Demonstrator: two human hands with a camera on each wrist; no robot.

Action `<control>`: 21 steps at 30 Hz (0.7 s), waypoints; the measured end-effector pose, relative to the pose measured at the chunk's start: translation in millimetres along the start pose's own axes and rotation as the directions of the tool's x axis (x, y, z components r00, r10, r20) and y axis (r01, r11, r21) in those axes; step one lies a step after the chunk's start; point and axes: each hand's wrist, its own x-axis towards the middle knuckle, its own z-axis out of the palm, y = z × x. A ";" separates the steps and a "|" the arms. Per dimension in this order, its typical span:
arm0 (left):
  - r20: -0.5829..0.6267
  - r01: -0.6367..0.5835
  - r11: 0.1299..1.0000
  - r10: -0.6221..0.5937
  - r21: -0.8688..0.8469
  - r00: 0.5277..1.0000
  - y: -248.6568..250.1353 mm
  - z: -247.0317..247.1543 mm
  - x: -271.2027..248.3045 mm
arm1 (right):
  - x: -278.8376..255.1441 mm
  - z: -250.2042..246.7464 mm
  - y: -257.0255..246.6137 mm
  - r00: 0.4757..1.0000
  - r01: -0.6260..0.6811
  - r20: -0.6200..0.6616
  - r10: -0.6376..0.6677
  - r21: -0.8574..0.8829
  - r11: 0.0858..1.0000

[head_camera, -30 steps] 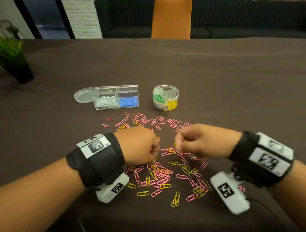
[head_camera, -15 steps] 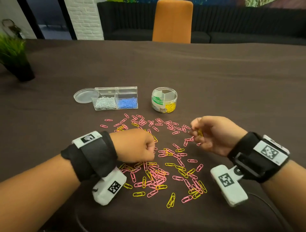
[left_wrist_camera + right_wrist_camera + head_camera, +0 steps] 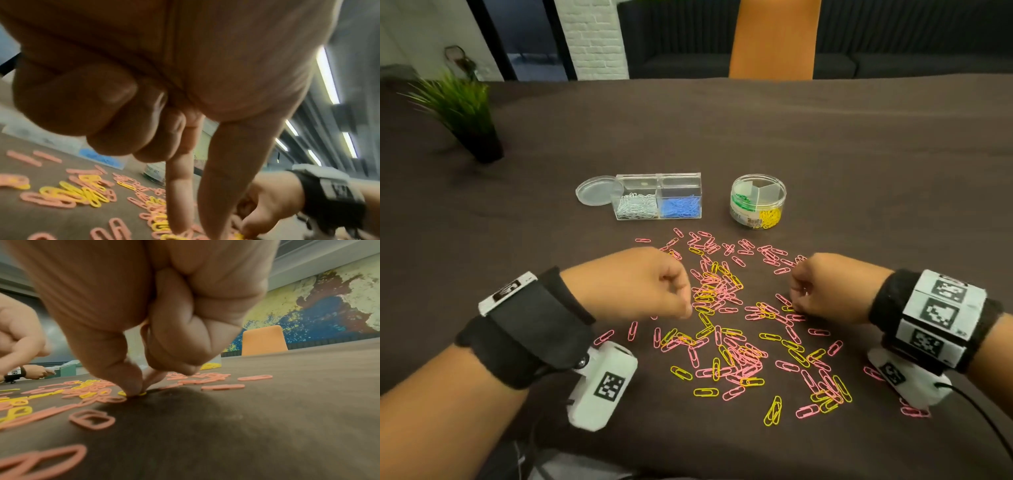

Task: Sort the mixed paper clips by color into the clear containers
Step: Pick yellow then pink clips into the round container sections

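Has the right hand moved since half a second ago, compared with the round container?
Yes. The right hand has dropped from near the round container toward the person, and its fingers now pinch a yellow clip on the table.

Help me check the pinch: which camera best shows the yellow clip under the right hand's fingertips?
The right wrist view: the right hand presses thumb and fingertip onto the yellow clip on the table. In the head view the hand hides it; the left wrist view shows only a blurred yellow bit.
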 end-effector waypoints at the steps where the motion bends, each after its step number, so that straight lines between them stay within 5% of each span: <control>1: 0.017 -0.007 0.990 0.004 0.143 1.000 -0.6 2.7 -2.0 | 0.3 1.0 0.1 1.000 0.004 0.006 -0.004 -0.008 1.000; 5: -0.007 0.066 0.868 -0.072 0.492 0.997 -5.1 16.2 -0.1 | 0.2 1.6 2.8 0.997 -0.001 0.078 0.001 0.011 1.000; 14: 0.041 0.069 0.808 -0.114 0.585 0.993 -9.8 21.5 6.0 | -8.0 -0.2 4.6 0.999 0.028 0.043 -0.027 -0.019 0.999; 18: 0.052 0.072 0.916 -0.101 0.395 0.994 -18.1 13.3 7.5 | -6.7 -1.0 3.4 0.998 0.016 0.054 -0.015 -0.028 0.999; 21: 0.041 0.137 0.989 -0.135 -0.050 0.990 -24.0 2.0 9.7 | -4.7 0.8 7.0 0.995 -0.007 0.096 0.005 0.017 1.000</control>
